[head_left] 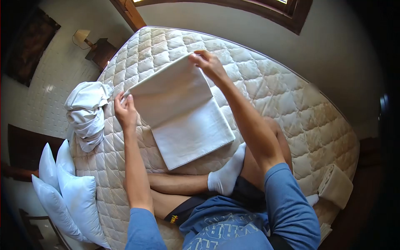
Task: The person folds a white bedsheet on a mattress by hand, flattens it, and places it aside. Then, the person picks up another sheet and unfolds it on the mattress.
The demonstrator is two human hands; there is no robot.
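Crumpled cloth (86, 109) leftward, room beyond right hand (211, 66)

We are sitting on the mattress (291, 96), lower centre, the cloth (187, 121) before us mid-frame; a bundle (86, 109) is lying left, pillows (79, 200) are resting lower left, a second cloth (336, 186) lower right.

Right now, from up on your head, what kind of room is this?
It looks like a bedroom: there's a big quilted mattress, some plump white pillows and a shaded lamp near the wall.
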